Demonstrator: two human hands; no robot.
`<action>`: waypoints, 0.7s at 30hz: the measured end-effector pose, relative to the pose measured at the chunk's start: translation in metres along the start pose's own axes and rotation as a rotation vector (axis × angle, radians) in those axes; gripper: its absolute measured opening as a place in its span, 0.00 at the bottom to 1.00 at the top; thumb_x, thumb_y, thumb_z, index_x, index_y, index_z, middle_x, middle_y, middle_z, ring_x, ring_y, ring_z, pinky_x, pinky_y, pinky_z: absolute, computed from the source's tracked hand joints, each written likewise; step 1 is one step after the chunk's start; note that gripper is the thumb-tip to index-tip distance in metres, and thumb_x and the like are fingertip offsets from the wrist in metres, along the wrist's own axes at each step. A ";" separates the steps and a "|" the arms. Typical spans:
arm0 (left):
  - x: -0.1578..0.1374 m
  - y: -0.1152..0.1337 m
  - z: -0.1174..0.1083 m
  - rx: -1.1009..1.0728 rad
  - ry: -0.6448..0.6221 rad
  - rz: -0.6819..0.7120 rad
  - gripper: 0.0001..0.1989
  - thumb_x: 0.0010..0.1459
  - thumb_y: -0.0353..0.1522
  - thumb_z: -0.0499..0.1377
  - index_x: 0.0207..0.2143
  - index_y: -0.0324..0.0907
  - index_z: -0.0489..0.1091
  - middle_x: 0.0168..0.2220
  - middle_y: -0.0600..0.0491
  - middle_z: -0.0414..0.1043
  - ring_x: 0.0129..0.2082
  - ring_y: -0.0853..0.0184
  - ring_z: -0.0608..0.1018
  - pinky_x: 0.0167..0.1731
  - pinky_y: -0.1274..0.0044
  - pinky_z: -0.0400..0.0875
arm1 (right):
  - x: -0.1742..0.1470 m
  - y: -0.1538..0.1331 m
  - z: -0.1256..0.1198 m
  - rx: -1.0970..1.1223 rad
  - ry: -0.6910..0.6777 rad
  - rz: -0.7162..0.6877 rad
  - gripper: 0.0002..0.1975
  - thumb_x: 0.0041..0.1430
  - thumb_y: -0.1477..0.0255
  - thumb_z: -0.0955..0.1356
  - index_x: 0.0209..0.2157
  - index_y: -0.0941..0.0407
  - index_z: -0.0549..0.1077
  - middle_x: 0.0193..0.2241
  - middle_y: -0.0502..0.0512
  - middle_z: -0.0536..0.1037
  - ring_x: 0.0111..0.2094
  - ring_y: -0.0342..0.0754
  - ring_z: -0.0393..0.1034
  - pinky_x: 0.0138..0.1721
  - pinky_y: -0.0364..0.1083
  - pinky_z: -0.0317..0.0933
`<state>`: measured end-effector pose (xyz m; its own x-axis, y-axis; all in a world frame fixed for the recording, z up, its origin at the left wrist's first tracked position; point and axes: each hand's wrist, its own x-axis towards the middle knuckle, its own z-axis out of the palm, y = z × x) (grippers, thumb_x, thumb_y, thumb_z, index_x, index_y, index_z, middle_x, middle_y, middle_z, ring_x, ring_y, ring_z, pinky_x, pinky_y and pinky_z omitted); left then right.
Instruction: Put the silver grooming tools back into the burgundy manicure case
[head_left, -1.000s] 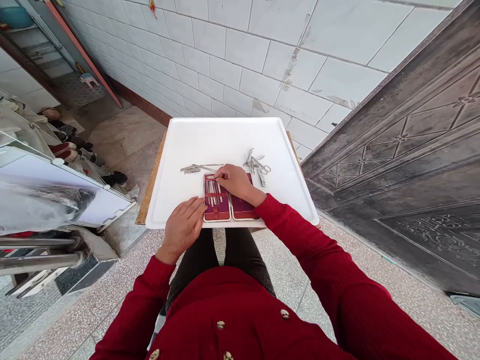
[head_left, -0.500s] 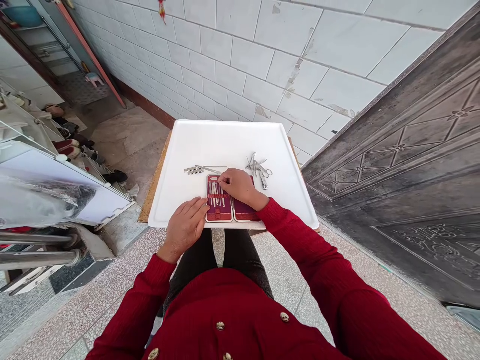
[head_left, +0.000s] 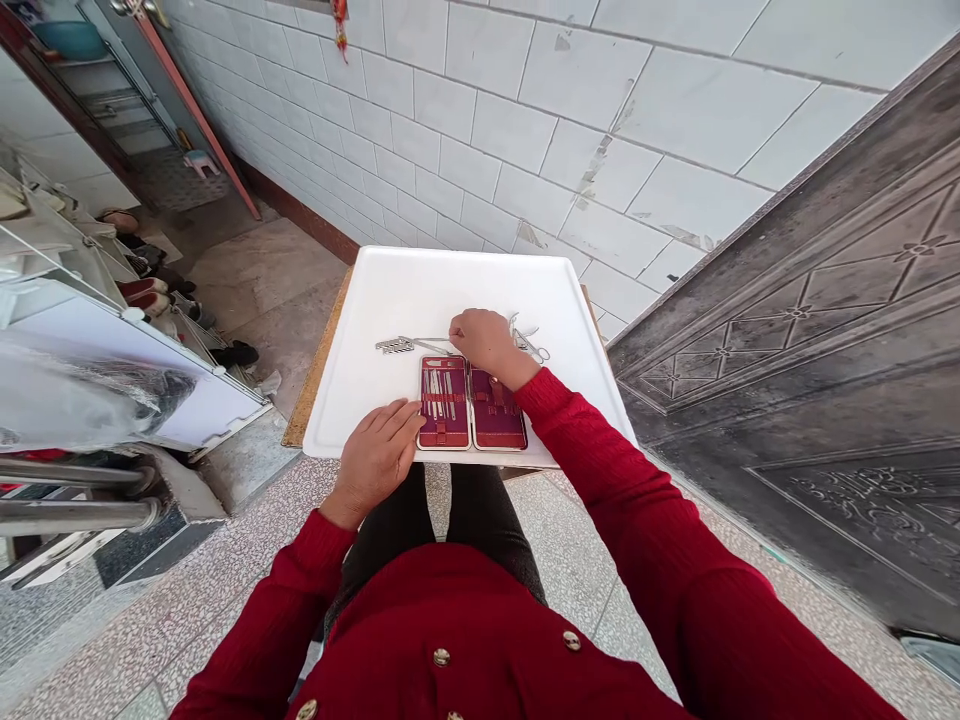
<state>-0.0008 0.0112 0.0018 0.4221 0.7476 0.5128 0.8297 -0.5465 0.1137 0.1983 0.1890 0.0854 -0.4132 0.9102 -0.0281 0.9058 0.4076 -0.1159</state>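
Note:
An open red manicure case (head_left: 501, 438) lies on the white tabletop near its front edge. Several slim metal manicure tools (head_left: 437, 392) sit under straps in its left half, while the right half shows purple lining and loops. My left hand (head_left: 381, 445) rests at the case's left edge, its fingers and thumb closed on that edge. Just beyond the case, my right hand (head_left: 484, 342) is held above the tabletop with the fingers pinched; whatever is in them is hidden. Metal tools (head_left: 397, 345) lie left of it, and scissors (head_left: 536, 350) and nippers lie partly hidden behind it.
The white tabletop (head_left: 465, 280) sits on a wooden board by a tiled wall (head_left: 495, 120). A dark carved door (head_left: 795, 320) stands at the right. At the left are a shoe rack (head_left: 150, 310) and metal pipes (head_left: 75, 515).
My right hand has moved up and away from the tools in the case's left half to beyond its back edge. My left hand stays at the case's side. The view has shifted slightly.

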 end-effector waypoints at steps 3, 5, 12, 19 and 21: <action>-0.001 0.000 0.000 -0.010 -0.004 -0.006 0.17 0.69 0.25 0.54 0.55 0.44 0.77 0.60 0.47 0.79 0.62 0.56 0.78 0.59 0.62 0.76 | 0.008 -0.008 -0.001 -0.089 -0.061 -0.015 0.16 0.68 0.77 0.63 0.46 0.59 0.82 0.50 0.64 0.82 0.48 0.57 0.77 0.40 0.48 0.63; -0.001 0.000 0.000 -0.021 -0.009 -0.013 0.18 0.69 0.25 0.54 0.55 0.44 0.77 0.60 0.47 0.79 0.62 0.56 0.78 0.59 0.61 0.76 | 0.010 -0.012 -0.002 -0.126 -0.100 -0.025 0.18 0.69 0.77 0.62 0.49 0.60 0.82 0.52 0.67 0.81 0.51 0.59 0.77 0.42 0.49 0.65; -0.001 0.000 0.001 -0.005 0.019 0.003 0.17 0.69 0.25 0.54 0.54 0.43 0.77 0.59 0.47 0.79 0.62 0.57 0.79 0.59 0.62 0.76 | 0.024 -0.013 -0.001 -0.217 -0.167 -0.103 0.20 0.69 0.80 0.60 0.52 0.63 0.81 0.51 0.72 0.82 0.50 0.60 0.78 0.45 0.50 0.68; -0.001 0.001 0.001 -0.004 0.021 0.004 0.17 0.69 0.25 0.54 0.54 0.43 0.77 0.60 0.47 0.79 0.62 0.57 0.79 0.59 0.62 0.75 | 0.038 -0.007 -0.003 -0.224 -0.224 -0.213 0.17 0.66 0.80 0.63 0.49 0.63 0.81 0.46 0.72 0.84 0.49 0.62 0.79 0.44 0.50 0.68; -0.001 0.001 0.001 -0.006 0.024 0.004 0.17 0.69 0.25 0.54 0.54 0.42 0.77 0.60 0.47 0.79 0.62 0.57 0.79 0.58 0.62 0.75 | 0.036 -0.006 -0.003 -0.198 -0.211 -0.209 0.15 0.65 0.80 0.64 0.47 0.64 0.81 0.46 0.72 0.84 0.48 0.61 0.79 0.43 0.49 0.66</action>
<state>0.0000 0.0104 0.0007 0.4166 0.7361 0.5334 0.8258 -0.5518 0.1165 0.1787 0.2194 0.0884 -0.5835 0.7786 -0.2307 0.7915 0.6089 0.0532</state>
